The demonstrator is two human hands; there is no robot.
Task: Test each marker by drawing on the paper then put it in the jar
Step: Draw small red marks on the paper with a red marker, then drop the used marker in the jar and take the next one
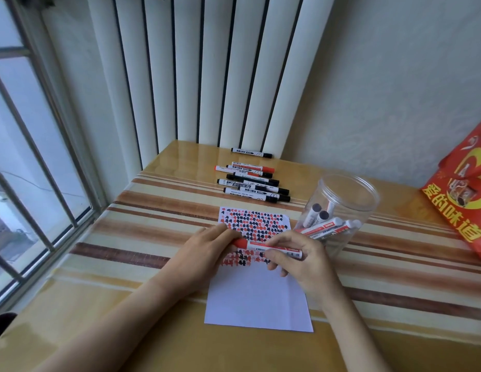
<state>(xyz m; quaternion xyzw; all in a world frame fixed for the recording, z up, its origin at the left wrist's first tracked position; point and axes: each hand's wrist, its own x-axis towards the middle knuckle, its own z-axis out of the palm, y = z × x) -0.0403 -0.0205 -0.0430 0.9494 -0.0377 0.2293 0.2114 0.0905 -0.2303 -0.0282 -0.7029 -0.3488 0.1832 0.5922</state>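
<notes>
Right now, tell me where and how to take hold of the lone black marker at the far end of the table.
Take the lone black marker by the middle of its white barrel, coming straight down from above. It lies flat and crosswise on the table, apart from the marker pile nearer you, so both long sides are free for a pinch grip across its width. Its black cap points right.

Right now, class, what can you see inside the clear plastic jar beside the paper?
Inside the clear plastic jar, several white-barrelled markers lean against its wall; at least one has red trim, and two show dark ends. Their exact number is unclear because they overlap, and the right hand hides the jar's base.
</notes>
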